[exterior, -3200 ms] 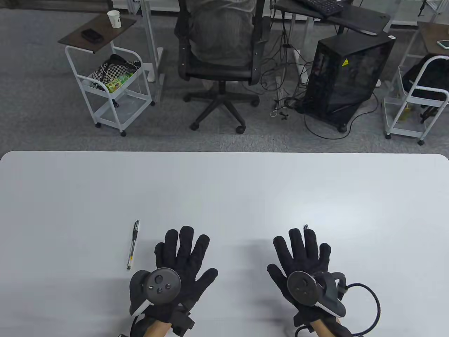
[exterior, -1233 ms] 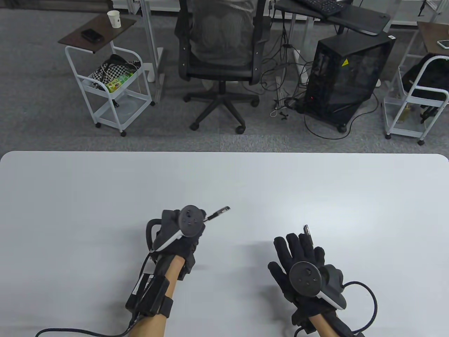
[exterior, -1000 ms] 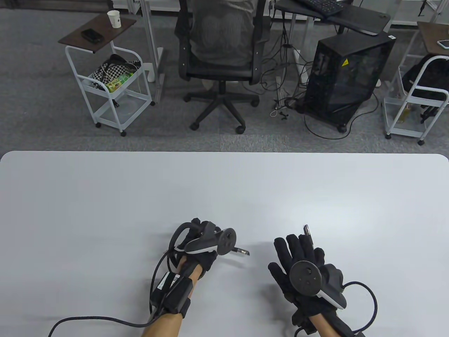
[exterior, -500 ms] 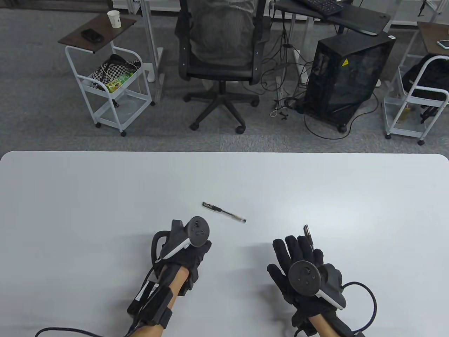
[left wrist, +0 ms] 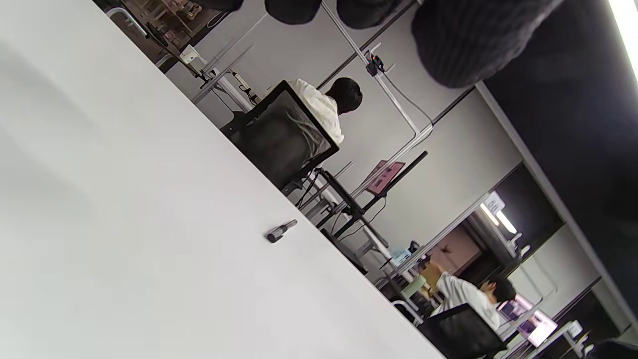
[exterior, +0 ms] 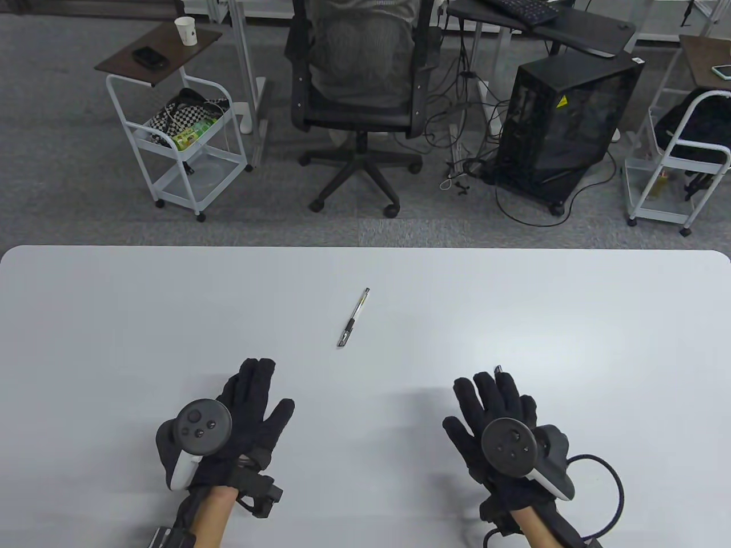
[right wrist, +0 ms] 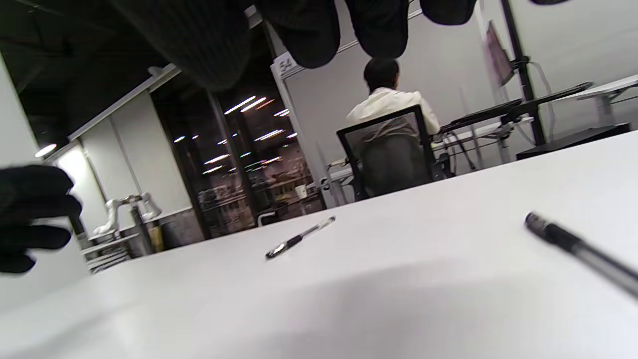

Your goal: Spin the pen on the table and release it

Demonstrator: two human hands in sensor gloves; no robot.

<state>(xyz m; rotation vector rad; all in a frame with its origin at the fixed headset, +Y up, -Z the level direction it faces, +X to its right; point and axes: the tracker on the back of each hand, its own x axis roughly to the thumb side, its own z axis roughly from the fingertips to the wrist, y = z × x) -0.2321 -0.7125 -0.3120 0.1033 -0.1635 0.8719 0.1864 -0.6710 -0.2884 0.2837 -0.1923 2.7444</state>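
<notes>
A pen [exterior: 353,317] lies flat on the white table [exterior: 114,319], out in the middle, past both hands. Nothing touches it. It points a little to one side, with its dark grip end nearer the person and its clear end farther away. In the right wrist view the same pen [right wrist: 299,238] lies alone on the table top. In the left wrist view only its dark end [left wrist: 281,231] shows, near the far edge of the table.

The left hand [exterior: 243,408] is near the front edge of the table, on the left. Its fingers are stretched out and it holds nothing. It is well apart from the pen. A round black tracker [exterior: 196,429] sits on its back.

The right hand [exterior: 494,414] is on the right side, with its fingers spread out too. It grips nothing. A second pen [exterior: 498,370] lies under its fingers, and only the tip sticks out past them. In the right wrist view this second pen [right wrist: 580,254] lies flat on the table under the hand. I cannot tell if the fingers touch it.

Behind the table, a black office chair [exterior: 357,97] and a black computer case [exterior: 562,125] stand on the gray floor.
</notes>
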